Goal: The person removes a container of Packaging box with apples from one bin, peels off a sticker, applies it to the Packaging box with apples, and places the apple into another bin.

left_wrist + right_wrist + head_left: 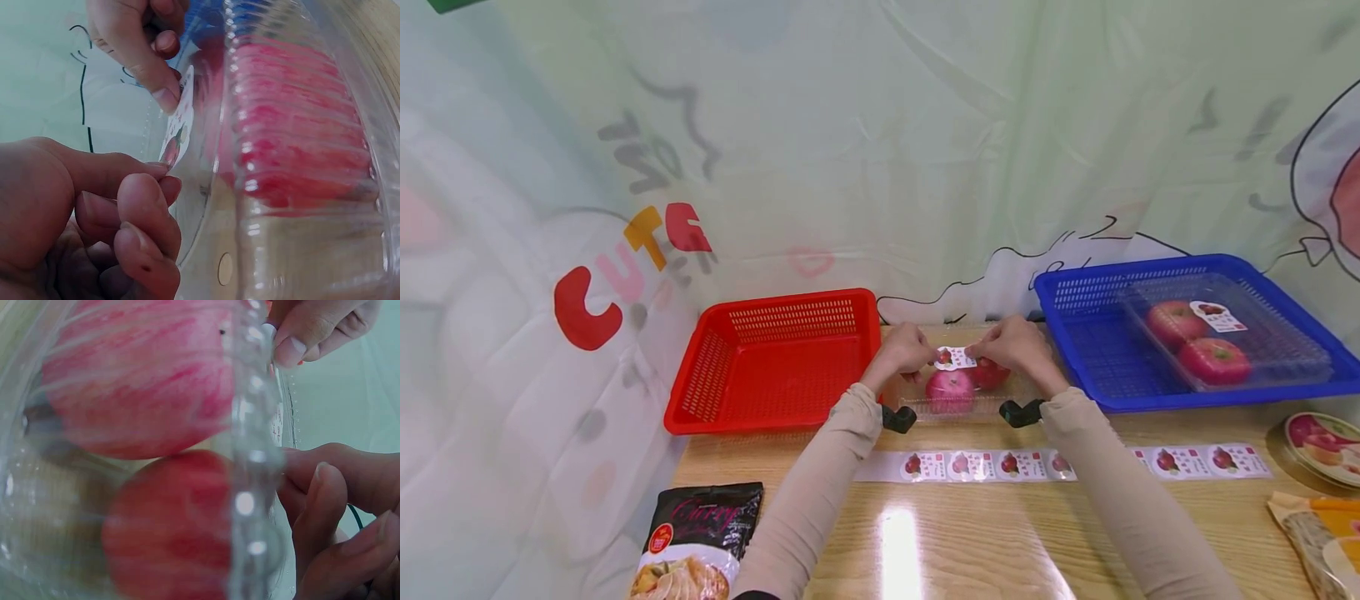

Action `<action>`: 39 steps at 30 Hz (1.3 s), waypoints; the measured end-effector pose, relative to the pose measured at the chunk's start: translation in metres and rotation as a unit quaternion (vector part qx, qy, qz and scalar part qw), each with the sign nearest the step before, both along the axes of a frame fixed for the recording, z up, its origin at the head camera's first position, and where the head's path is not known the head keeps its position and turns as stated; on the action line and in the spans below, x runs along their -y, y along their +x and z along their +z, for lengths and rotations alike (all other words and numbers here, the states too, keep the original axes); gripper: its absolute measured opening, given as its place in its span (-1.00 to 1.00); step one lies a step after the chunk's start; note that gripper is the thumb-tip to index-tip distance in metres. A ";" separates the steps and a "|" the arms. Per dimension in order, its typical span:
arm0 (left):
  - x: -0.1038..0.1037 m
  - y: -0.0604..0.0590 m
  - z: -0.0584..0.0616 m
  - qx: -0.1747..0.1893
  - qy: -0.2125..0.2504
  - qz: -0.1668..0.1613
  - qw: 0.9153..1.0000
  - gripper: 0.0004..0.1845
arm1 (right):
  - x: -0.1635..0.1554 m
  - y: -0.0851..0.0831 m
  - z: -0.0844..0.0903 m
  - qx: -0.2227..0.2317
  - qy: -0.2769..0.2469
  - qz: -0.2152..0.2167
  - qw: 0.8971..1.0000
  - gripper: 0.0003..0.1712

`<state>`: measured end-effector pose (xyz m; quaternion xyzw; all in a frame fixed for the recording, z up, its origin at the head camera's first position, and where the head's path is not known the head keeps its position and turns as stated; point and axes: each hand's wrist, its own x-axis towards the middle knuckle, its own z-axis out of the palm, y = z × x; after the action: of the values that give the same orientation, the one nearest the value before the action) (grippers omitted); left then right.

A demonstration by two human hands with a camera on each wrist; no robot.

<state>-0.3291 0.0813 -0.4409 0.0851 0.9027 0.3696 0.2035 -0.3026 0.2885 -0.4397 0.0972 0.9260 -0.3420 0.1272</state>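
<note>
A clear plastic box [1026, 406] with two red apples [950, 390] inside stands on the table between the baskets. Over its lid is a white label [956, 359] with a red fruit picture. My left hand [899, 353] pinches the label's left end between thumb and forefinger. At the right end, my right hand [1018, 343] pinches the same label. The left wrist view shows the label [178, 128] tilted close over the lid, its lower end at the left fingertips. In the right wrist view the box wall hides most of the label, beside the right hand [344, 494].
A red basket [782, 375] is at the left. The blue basket [1078, 362] on the right holds another labelled apple box [1292, 358]. A strip of labels [1018, 465] lies in front. Nearer are a curry packet [700, 542], a round tin [1326, 446] and a bag [1326, 533].
</note>
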 end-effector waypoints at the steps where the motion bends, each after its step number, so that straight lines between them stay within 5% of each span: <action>1: -0.001 0.000 0.000 -0.001 -0.004 0.000 1.000 -0.68 | 0.001 0.001 0.000 -0.003 0.003 -0.002 1.000 -0.50; 12: -0.004 -0.003 -0.001 0.015 0.011 0.034 0.999 -0.57 | 0.003 0.003 0.003 -0.025 0.007 -0.017 1.000 -0.56; 21: -0.007 -0.003 -0.002 0.005 0.011 0.037 0.999 -0.59 | 0.007 0.004 0.000 -0.027 0.082 0.008 0.996 -0.37; 32: -0.008 0.004 0.001 -0.012 0.018 0.063 0.998 -0.51 | 0.000 0.010 0.000 -0.066 0.028 0.003 0.997 -0.52; 39: 0.001 0.029 0.009 -0.098 0.043 0.093 0.990 -0.46 | -0.013 0.043 0.012 -0.184 -0.065 -0.005 0.981 -0.52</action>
<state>-0.2999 0.0799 -0.4319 0.0452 0.9056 0.4150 0.0745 -0.2596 0.3011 -0.4281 0.0289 0.9090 -0.4138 -0.0408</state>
